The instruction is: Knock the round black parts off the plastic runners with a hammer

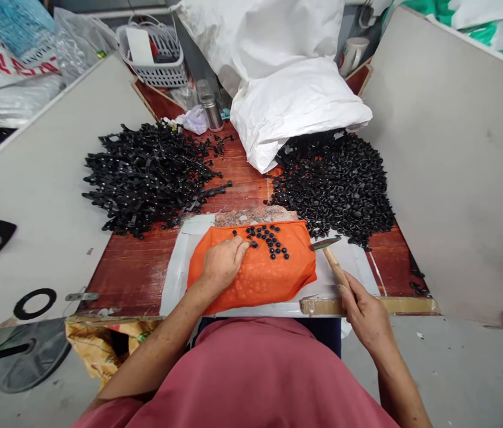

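Observation:
My left hand (225,261) rests over an orange cloth (251,279), its fingers pinched together at a small black round piece (254,244). More black round pieces (273,244) lie scattered on the cloth just right of these fingertips. In my right hand (365,312) is a hammer (335,264), gripped near the end of its wooden handle. The hammer's narrow dark green head hangs over the right edge of the cloth, apart from my left hand. Under the cloth lies a whitish sheet (173,279).
A tangled heap of black strip parts (148,172) stands on the left; a pile of small black pieces (340,184) spreads at right. Behind are a white sack (296,107), a steel flask (210,110), a grey basket (160,71) and a mug (353,54). Grey panels (448,148) flank the table.

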